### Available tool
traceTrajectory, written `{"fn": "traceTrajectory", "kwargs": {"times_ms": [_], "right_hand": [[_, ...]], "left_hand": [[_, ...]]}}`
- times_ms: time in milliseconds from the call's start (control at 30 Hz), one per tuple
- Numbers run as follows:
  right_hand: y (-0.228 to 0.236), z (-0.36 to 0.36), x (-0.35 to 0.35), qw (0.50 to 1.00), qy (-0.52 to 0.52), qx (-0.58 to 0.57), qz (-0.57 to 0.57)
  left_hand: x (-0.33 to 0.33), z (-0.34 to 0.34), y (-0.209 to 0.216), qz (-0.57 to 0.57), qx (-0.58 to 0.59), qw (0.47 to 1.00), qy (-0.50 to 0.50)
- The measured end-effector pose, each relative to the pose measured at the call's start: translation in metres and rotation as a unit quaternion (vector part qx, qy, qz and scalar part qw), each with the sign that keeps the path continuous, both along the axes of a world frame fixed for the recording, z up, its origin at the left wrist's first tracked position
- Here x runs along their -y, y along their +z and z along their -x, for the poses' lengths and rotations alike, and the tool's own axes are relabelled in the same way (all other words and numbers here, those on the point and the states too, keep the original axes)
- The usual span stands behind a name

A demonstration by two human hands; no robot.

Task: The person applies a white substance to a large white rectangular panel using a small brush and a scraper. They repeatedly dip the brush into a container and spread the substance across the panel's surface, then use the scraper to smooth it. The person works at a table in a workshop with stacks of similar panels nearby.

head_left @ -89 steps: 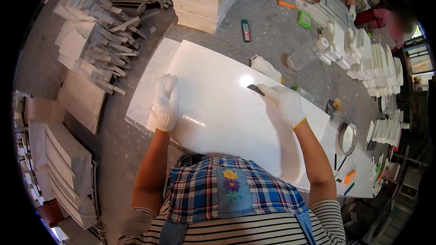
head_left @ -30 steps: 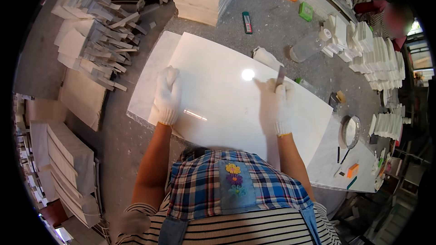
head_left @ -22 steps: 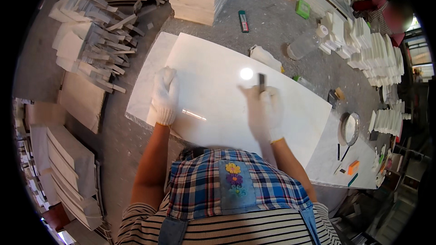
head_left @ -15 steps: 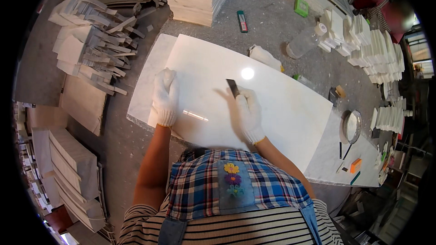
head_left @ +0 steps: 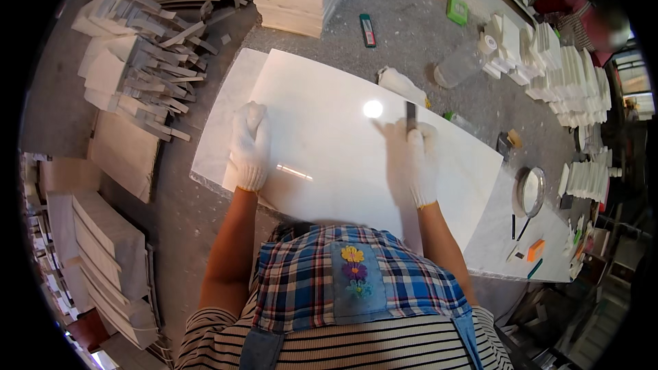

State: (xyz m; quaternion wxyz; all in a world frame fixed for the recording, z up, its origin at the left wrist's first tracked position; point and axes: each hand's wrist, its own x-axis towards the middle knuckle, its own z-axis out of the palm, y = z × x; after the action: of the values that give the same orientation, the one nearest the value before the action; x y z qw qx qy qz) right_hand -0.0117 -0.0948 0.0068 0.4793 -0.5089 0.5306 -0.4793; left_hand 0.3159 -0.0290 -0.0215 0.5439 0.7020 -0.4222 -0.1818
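Note:
A glossy white stone slab (head_left: 329, 164) lies in front of me on a larger grey-white slab (head_left: 229, 89). My right hand (head_left: 423, 161), in a white knit glove, is closed around a dark flat scraper blade (head_left: 411, 115). The blade points away from me above the slab's right half, and a shadow falls to its left. My left hand (head_left: 251, 140), gloved too, rests at the slab's left edge with its fingers curled in. What lies within those fingers, if anything, is hidden. A crumpled white glove (head_left: 403, 87) lies by the slab's far edge.
A clear plastic bottle (head_left: 459, 67) and stacked white pieces (head_left: 569, 85) stand at the right. A round clear dish (head_left: 532, 192) and an orange block (head_left: 536, 250) lie nearer. A green-and-red box (head_left: 368, 31) lies beyond the slab. Stone strips (head_left: 154, 62) are piled left. Another person (head_left: 572, 24) works far right.
My right hand has moved to the right across the slab with the blade, which has turned from leaning left to pointing straight away. My left hand has stayed in place.

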Motion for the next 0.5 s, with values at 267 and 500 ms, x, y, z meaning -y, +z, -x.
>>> {"fn": "traceTrajectory", "kwargs": {"times_ms": [267,500], "right_hand": [[0.01,-0.017,0.014,0.984,0.112,-0.136,0.02],[0.009,0.013,0.009,0.997,-0.022,-0.076,-0.015]], "left_hand": [[0.0,0.001,0.002,-0.016,-0.001,1.0,0.011],[-0.002,0.002,0.007,-0.027,0.029,0.999,0.008]]}}
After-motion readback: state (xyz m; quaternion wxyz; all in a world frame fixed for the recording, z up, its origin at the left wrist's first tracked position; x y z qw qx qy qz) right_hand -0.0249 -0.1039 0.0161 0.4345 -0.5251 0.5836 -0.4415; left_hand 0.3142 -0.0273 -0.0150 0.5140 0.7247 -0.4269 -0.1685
